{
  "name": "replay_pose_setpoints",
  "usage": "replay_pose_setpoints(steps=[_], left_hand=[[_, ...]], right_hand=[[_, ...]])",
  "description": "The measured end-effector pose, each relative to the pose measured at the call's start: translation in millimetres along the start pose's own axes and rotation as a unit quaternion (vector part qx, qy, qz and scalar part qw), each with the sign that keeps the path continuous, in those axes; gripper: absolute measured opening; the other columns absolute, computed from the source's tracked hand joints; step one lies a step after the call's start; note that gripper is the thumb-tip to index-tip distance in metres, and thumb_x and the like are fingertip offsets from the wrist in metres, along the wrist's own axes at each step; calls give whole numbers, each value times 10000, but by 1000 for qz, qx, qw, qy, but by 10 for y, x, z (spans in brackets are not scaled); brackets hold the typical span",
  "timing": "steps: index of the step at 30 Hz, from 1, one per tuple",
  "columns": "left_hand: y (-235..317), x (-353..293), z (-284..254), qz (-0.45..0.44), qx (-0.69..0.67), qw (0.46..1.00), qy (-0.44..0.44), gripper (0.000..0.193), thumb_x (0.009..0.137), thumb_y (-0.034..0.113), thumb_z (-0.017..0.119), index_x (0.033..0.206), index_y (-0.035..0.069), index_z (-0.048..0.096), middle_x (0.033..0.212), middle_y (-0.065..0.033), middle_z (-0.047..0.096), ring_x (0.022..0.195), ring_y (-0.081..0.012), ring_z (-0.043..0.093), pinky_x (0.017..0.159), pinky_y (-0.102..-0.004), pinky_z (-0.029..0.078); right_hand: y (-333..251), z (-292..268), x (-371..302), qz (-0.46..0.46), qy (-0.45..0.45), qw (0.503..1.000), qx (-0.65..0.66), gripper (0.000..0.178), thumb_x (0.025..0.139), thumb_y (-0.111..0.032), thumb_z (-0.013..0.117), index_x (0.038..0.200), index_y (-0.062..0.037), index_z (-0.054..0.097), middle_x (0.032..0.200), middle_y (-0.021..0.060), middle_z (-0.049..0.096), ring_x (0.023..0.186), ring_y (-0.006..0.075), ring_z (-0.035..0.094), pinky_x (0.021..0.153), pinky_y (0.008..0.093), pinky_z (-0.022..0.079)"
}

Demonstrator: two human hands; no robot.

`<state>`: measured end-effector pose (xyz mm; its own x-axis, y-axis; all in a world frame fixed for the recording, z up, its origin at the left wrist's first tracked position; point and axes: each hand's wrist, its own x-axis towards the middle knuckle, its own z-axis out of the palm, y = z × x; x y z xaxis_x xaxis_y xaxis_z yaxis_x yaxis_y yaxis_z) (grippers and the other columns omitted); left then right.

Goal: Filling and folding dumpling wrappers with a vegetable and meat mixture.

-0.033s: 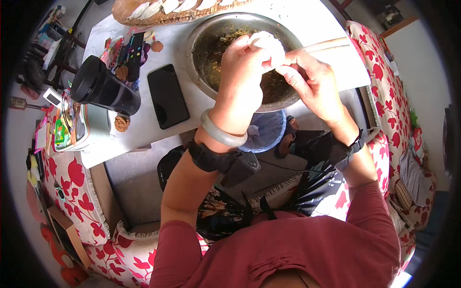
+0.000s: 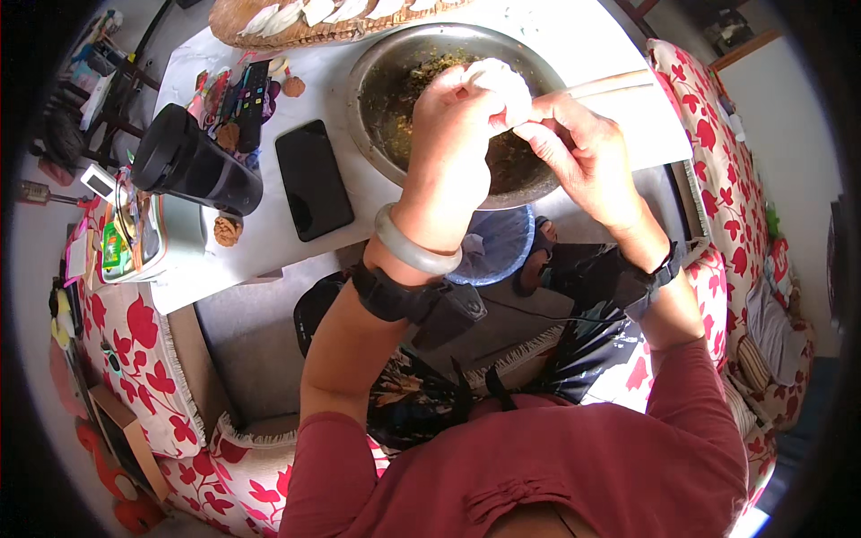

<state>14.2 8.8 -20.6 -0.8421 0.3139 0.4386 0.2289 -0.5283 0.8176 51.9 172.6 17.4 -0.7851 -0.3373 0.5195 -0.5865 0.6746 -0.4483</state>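
Cradling a white dough piece in the curled left hand, narrowing the right hand to a pinch at its edge, probably for steadiness; holding it over the steel bowl beneath both hands, presumably for catching spills (perhaps also clasping pale sticks beside the right fingers; cannot tell).

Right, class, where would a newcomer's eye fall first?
Probably on the sunlit left hand, holding white dumpling dough above a steel bowl of chopped filling, with the right hand at the dough's edge. Then on the dumplings along the wooden board at the top, and the red-flowered sofa cover at the right.
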Motion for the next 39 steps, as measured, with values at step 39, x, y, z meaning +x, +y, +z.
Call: replay_pose_setpoints(steps=[39], left_hand=[[49, -16, 154, -43, -94, 985, 136, 225, 863, 89, 594, 1062, -16, 588, 940, -67, 640, 850, -133, 630, 761, -244, 504]], right_hand=[[-96, -154, 156, -24, -14, 999, -31, 119, 889, -156, 625, 953, -56, 620, 801, 131, 642, 742, 301, 652, 663, 353, 506]])
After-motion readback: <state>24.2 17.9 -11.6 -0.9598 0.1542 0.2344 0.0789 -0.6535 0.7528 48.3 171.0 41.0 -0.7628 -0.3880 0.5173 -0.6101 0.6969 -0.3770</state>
